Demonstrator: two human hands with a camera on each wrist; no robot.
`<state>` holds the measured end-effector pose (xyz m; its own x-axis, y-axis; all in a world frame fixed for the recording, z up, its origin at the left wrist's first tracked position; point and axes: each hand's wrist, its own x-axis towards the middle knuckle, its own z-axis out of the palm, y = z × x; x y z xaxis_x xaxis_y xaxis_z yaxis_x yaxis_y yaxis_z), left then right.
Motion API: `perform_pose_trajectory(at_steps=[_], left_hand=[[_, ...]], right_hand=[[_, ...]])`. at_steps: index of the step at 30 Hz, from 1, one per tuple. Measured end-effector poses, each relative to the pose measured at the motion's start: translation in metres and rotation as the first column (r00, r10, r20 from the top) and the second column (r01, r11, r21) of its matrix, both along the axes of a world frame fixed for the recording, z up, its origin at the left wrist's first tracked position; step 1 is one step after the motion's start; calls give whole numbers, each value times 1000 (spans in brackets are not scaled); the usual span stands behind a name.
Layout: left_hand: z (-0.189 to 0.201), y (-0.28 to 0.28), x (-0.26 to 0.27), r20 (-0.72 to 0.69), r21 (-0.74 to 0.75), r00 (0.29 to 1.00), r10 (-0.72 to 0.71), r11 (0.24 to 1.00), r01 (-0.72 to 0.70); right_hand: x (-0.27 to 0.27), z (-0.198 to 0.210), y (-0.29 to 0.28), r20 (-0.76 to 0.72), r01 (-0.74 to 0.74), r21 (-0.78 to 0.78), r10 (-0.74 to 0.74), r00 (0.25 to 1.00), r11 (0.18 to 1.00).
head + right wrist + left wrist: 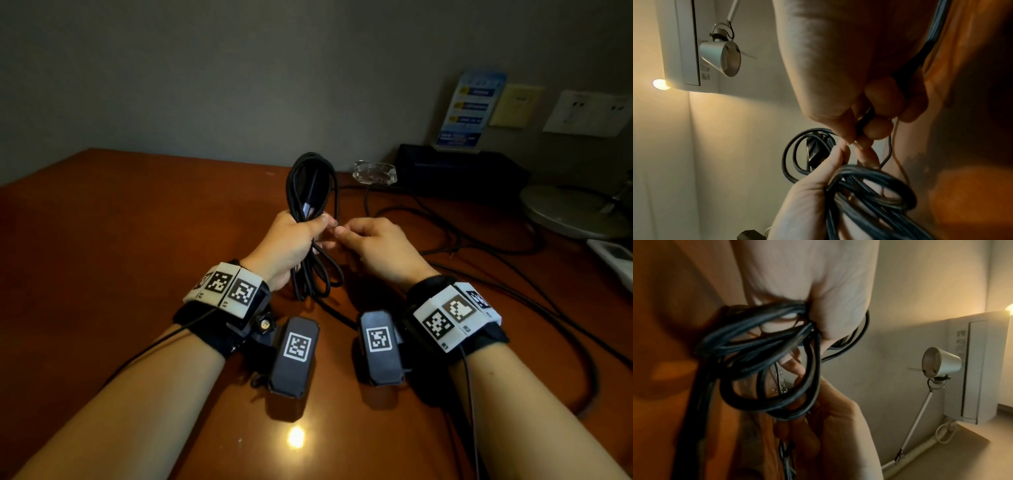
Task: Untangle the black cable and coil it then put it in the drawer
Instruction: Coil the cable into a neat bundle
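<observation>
The black cable (292, 192) is gathered into a long bundle of several loops, held upright above the brown table (137, 222). My left hand (291, 240) grips the bundle around its middle; loops stick out above and below the fist. A plug end hangs inside the upper loops. My right hand (370, 243) is just to the right, its thumb and fingertips pinching one strand beside the left thumb. In the left wrist view the loops (756, 344) spill out of the left hand (828, 305). In the right wrist view the right hand (859, 81) pinches a strand above the bundle (869, 186). No drawer is in view.
Other black cables (479, 240) trail across the table's right half. A glass ashtray (375, 173), a black box (459, 168) and a round lamp base (568, 209) stand at the back right. A white device (613, 257) lies at the right edge.
</observation>
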<state>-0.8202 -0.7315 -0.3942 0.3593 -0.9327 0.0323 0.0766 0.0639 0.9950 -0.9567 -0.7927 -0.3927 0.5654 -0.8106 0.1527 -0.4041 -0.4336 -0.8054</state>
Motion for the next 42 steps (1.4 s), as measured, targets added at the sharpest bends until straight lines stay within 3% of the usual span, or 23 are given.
perform_pose_trajectory(at_steps=[5, 11, 16, 18, 20, 22, 26, 30, 33, 37, 39, 42], left_hand=[[-3, -2, 0, -17, -24, 997, 71, 997, -71], [3, 4, -2, -47, -24, 995, -85, 996, 84], [2, 6, -2, -31, 8, 999, -39, 999, 40], [4, 6, -5, -114, 20, 993, -29, 999, 31], [9, 6, -7, -297, -6, 953, -56, 998, 57], [14, 5, -6, -475, -53, 879, -24, 999, -2], [20, 2, 23, -590, -46, 772, 236, 945, -324], [15, 5, 58, -683, -27, 666, 299, 901, -432], [12, 4, 57, -657, 2, 652, 379, 865, -502], [10, 2, 53, -618, -12, 663, 422, 838, -545], [9, 2, 57, -639, -28, 660, 397, 844, -535], [6, 2, 59, -652, -51, 668, 360, 857, -513]], right_hand=[[4, 0, 1, -13, -75, 19, 75, 997, 997], [6, -4, -1, 4, -78, -29, 78, 997, 997], [7, -6, 1, 78, -152, 109, 144, 986, 982], [7, -4, 5, 103, -145, 129, 133, 986, 981], [7, -1, 7, 59, -132, 118, 126, 990, 984], [6, 1, 9, -27, -108, 122, 112, 993, 987], [-4, 2, 6, -207, -23, 75, 38, 978, 997], [-11, 5, 5, -127, 0, 95, 12, 992, 995], [-11, 9, 11, -98, -73, 229, 98, 990, 971], [-14, 15, 13, -15, -215, 452, 248, 969, 866], [-16, 17, 13, -51, -242, 449, 295, 954, 860], [-17, 18, 10, -181, -209, 343, 282, 942, 916]])
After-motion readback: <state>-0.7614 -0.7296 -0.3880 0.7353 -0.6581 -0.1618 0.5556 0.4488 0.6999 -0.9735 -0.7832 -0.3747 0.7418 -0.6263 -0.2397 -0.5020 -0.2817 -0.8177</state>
